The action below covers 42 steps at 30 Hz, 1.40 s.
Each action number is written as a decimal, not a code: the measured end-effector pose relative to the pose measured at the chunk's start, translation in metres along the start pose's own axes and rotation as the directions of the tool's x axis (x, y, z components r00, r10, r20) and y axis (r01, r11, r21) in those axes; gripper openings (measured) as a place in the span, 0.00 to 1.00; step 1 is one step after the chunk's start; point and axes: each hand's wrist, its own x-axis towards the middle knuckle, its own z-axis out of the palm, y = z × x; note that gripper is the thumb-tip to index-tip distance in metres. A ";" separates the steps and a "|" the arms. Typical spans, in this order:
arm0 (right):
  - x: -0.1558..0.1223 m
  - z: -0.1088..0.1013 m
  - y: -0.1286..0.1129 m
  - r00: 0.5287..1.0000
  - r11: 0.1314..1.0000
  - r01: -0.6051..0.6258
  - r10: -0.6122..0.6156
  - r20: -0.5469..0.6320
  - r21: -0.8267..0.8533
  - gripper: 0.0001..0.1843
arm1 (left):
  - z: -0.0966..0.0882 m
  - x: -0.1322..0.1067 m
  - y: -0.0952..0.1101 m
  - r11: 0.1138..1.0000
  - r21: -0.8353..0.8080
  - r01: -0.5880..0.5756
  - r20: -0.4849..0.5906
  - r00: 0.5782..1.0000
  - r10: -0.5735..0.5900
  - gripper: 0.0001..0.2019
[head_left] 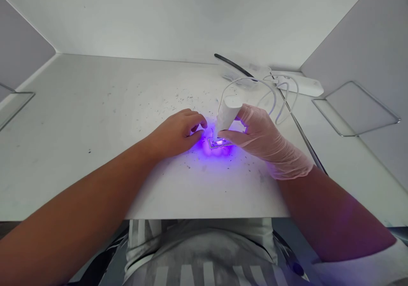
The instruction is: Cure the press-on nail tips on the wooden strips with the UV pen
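Note:
My right hand, in a thin translucent glove, grips a white handheld UV lamp. The lamp's lower end points down and throws violet light onto a small flat rectangular piece with a pale outline on the table. Part of that piece is hidden under the lamp and my thumb. My left hand is bare and rests just left of the glow. Its fingers are loosely bent, with a gap between thumb and index finger, and nothing shows in them.
Small dark scraps are scattered over the white table. A white cable loops from the lamp to a power strip at back right. Nearby lies a clear bag and a black strip. A wire frame stands at right.

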 end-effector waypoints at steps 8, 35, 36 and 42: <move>0.000 0.000 0.000 0.999 0.999 -0.041 0.041 0.023 -0.015 0.06 | -0.003 0.000 0.005 0.990 -0.027 0.141 0.012 0.990 -0.141 0.07; 0.000 -0.001 -0.002 0.999 0.999 -0.040 0.039 0.029 0.019 0.05 | -0.007 0.001 0.005 0.987 0.089 0.136 0.260 0.953 -0.155 0.07; 0.000 -0.001 -0.002 0.999 0.999 -0.035 0.035 0.025 0.013 0.05 | -0.008 0.001 0.006 0.986 0.089 0.140 0.265 0.951 -0.159 0.06; 0.000 0.000 0.001 1.000 1.000 -0.020 0.020 0.023 0.001 0.06 | -0.007 0.001 0.005 0.988 0.080 0.129 0.275 0.950 -0.146 0.09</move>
